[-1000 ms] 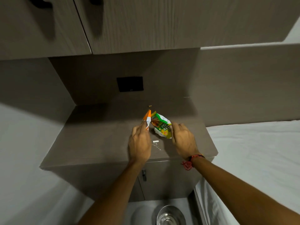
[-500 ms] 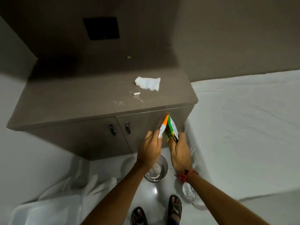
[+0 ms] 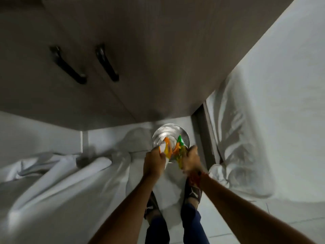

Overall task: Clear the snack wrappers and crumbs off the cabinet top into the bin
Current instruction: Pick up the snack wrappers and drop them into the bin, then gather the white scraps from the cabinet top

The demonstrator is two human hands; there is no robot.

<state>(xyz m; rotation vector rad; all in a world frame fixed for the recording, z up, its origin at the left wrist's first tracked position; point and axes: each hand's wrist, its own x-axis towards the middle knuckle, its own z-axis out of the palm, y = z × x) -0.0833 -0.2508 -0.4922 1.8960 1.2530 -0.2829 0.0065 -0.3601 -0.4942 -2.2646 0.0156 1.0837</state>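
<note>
Both my hands hang low over a round metal bin (image 3: 171, 131) that stands on the floor in front of the brown cabinet (image 3: 140, 67). My left hand (image 3: 154, 160) pinches an orange and white snack wrapper (image 3: 167, 147). My right hand (image 3: 190, 160) grips a green and yellow snack wrapper (image 3: 179, 148). Both wrappers sit just above the bin's near rim, blurred by motion. The cabinet top is out of view, so I cannot see the tissue or crumbs.
Two black door handles (image 3: 105, 63) sit on the cabinet front. White sheets (image 3: 52, 182) lie crumpled at the left and a white-covered bed (image 3: 272, 120) fills the right. My feet in black sandals (image 3: 192, 192) stand on the tiled floor just behind the bin.
My hands have dropped from in front of the cabinet doors to just above the bin, carrying both wrappers. The view has tilted down, and the cabinet top has left the frame.
</note>
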